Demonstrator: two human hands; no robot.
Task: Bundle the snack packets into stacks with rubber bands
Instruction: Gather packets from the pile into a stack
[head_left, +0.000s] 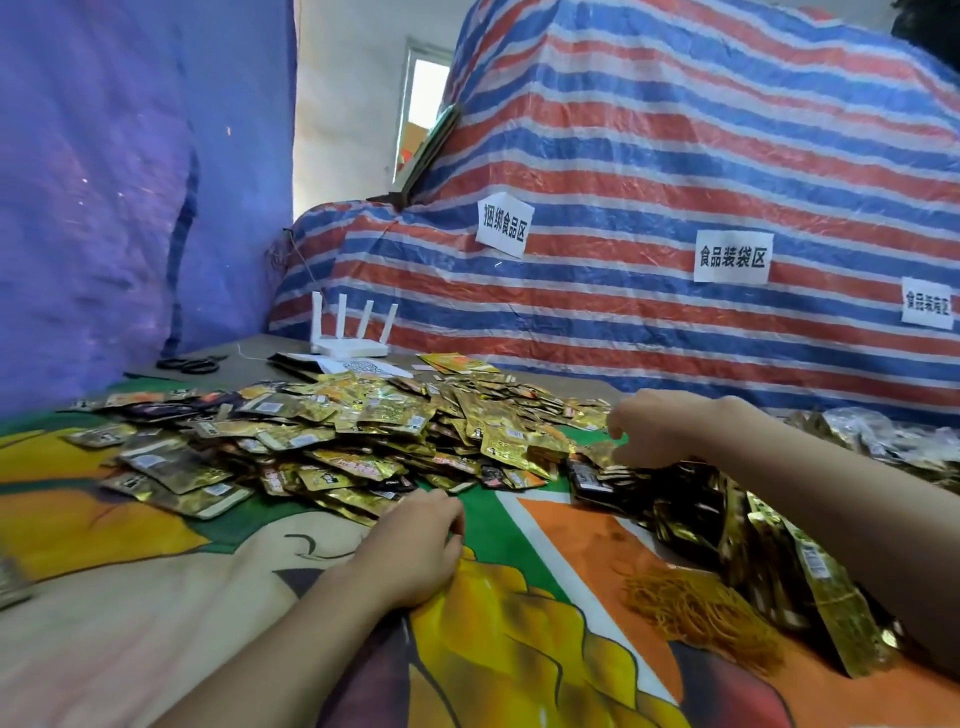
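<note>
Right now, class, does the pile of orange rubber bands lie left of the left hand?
No, the rubber bands lie on the printed cloth to the right of the left hand.

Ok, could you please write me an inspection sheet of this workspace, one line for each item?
Surface: table under a colourful printed cloth.
Job's things: gold snack packets in a loose heap across the middle; second packet pile along the right edge; orange rubber bands heaped beside it.
Clutter: black scissors, white router and printed sheet, all at the far side.
Grippers: left hand rests on the cloth at the heap's near edge, fingers curled; right hand reaches onto packets at the right, grip unclear.
Cables: thin white wire beside the router.
Surroundings: striped tarp with paper labels behind; blue sheet at the left.
</note>
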